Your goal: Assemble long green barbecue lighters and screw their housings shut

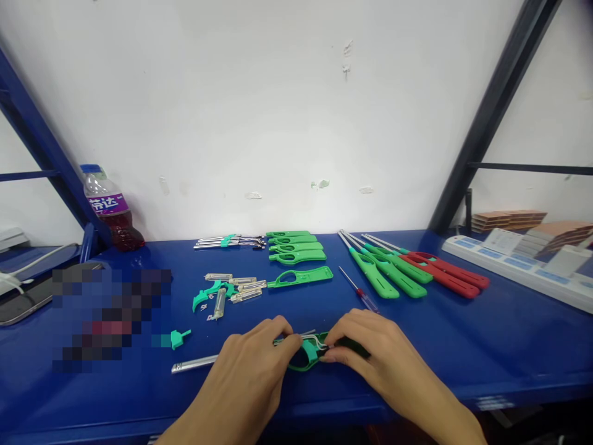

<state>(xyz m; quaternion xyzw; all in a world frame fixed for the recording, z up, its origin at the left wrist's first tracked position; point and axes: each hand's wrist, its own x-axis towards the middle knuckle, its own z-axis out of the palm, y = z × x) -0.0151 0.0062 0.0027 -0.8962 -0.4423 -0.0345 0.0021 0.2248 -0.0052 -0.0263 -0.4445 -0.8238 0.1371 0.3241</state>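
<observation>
An opened long-reach lighter lies near the table's front edge, its green half shell (pixel 303 367) between my hands. A metal tube (pixel 194 363) sticks out to the left. Inside the shell a teal trigger (pixel 310 351) and thin pale wires (pixel 316 339) show. My left hand (pixel 252 355) is closed around the lighter's neck, thumb and fingertips near the trigger. My right hand (pixel 377 346) pinches a small black part (pixel 323 350) where the wires end. The right hand covers the rest of the handle.
Further back lie metal tubes (pixel 222 241), green half shells (pixel 296 246), clear fuel tanks (pixel 247 292), a loose teal trigger (pixel 177 339), a screwdriver (pixel 359 290), green lighters (pixel 377 275) and red lighters (pixel 449 276). A bottle (pixel 111 210) and a power strip (pixel 523 272) stand at the sides.
</observation>
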